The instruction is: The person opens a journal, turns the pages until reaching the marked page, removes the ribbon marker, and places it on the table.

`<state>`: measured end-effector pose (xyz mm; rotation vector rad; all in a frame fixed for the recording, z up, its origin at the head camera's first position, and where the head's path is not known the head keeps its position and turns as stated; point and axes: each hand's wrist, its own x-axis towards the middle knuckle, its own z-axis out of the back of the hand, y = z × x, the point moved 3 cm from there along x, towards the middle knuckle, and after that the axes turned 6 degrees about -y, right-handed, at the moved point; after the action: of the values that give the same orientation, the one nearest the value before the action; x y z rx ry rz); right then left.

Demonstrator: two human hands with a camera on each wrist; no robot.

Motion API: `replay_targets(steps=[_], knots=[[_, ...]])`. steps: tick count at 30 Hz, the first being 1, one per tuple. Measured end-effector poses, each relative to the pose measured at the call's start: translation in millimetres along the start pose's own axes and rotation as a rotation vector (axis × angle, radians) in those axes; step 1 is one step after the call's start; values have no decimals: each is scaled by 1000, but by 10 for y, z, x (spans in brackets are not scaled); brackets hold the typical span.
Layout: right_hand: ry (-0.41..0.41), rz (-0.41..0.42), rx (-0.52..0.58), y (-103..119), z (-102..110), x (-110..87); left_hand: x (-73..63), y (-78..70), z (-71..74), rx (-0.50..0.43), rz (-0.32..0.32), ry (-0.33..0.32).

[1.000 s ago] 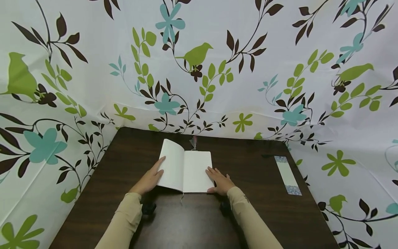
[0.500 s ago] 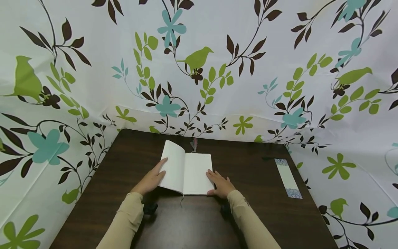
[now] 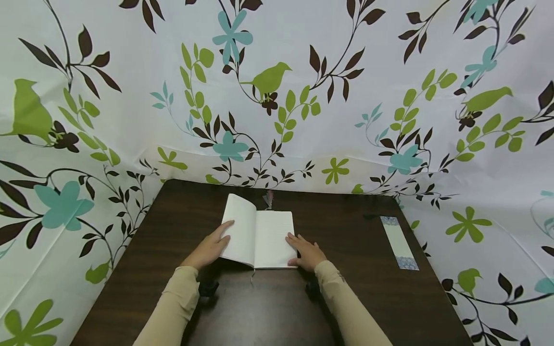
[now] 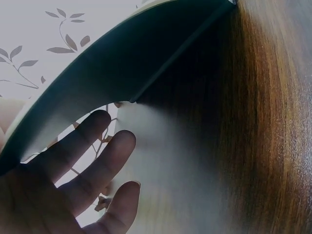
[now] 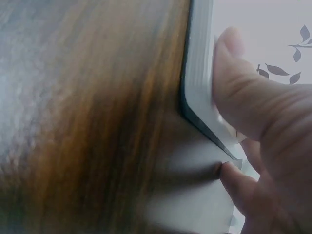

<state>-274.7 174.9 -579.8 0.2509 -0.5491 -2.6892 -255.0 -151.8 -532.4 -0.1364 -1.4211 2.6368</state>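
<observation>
An open notebook [image 3: 273, 240] with a dark cover lies on the brown table. Its right page looks faintly lined, and its left side is raised and curved. My left hand [image 3: 209, 247] holds the left edge. In the left wrist view, several fingers [image 4: 105, 165] extend beneath the dark cover [image 4: 112, 63], while part of the hand shows on the other side. My right hand [image 3: 308, 252] rests on the right page's outer edge. The right wrist view has its thumb [image 5: 239, 83] on the page block [image 5: 199, 53] and another fingertip low beside the cover's corner.
A pale bookmark [image 3: 399, 242] with blue patterned ends lies to the right on the table [image 3: 355, 298]. A tassel [image 3: 269, 198] sticks out behind the notebook, and a thin ribbon [image 3: 252, 277] hangs out in front. Patterned cloth [image 3: 277, 96] surrounds the table's back and sides.
The head view shifts slightly. Both hands keep their places on the notebook, which stays open with its left side raised.
</observation>
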Motion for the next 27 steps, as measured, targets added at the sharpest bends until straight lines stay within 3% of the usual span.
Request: replay_targets(steps=[13, 22, 27], knots=[[-118, 33, -2, 19, -36, 59, 6, 36, 2, 39, -52, 24], [-257, 56, -148, 90, -57, 105, 2, 40, 13, 34, -33, 34], [-353, 2, -38, 129, -69, 153, 5, 45, 9, 31, -28, 37]])
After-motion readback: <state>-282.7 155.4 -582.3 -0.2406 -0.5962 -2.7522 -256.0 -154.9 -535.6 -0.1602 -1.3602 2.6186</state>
